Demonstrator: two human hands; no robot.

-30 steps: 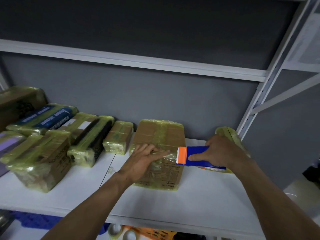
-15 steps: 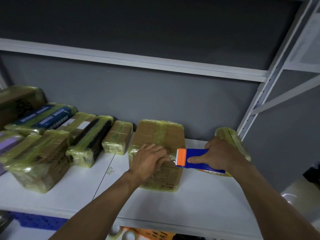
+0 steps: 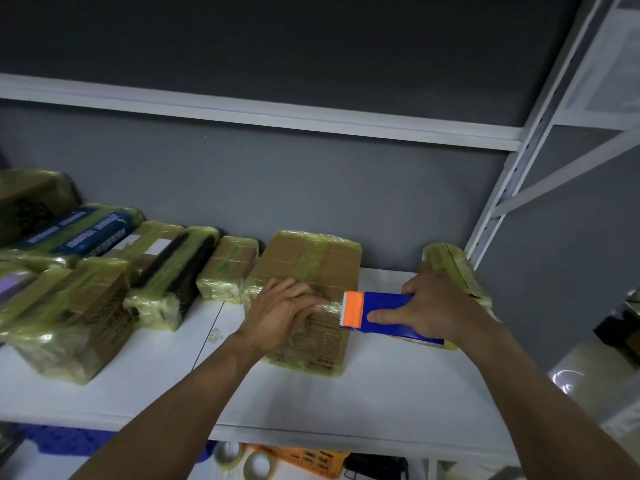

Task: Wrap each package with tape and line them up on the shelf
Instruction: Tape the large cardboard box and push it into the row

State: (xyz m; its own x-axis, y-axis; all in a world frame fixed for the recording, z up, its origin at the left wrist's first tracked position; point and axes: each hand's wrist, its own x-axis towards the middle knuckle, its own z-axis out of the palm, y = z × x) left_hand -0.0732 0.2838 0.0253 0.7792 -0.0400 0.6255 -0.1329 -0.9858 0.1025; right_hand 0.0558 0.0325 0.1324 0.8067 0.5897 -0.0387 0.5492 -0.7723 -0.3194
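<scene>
Centre frame, a brown cardboard package (image 3: 311, 268) wrapped in yellowish film is seen lying flat on the white shelf (image 3: 381, 393), its far end close to the grey back wall (image 3: 346, 188). The left hand (image 3: 280, 313) is laid on the package's near top, fingers bent and tips pressed onto a strip of clear tape (image 3: 334, 306); whether that strip is pinched cannot be told. Just to the right, a blue tape dispenser (image 3: 384, 308) with an orange toothed cutter head is gripped by the right hand (image 3: 436, 306), thumb stretched along the blue side and fingers curled over the top. The cutter is held at the package's right edge. Behind the right hand, another tape-wrapped package (image 3: 450, 265) is found at the shelf's right end. At left of frame, a row of wrapped packages (image 3: 104, 289) is lined up. Tape rolls (image 3: 256, 465) are glimpsed below the shelf, bottom centre.
</scene>
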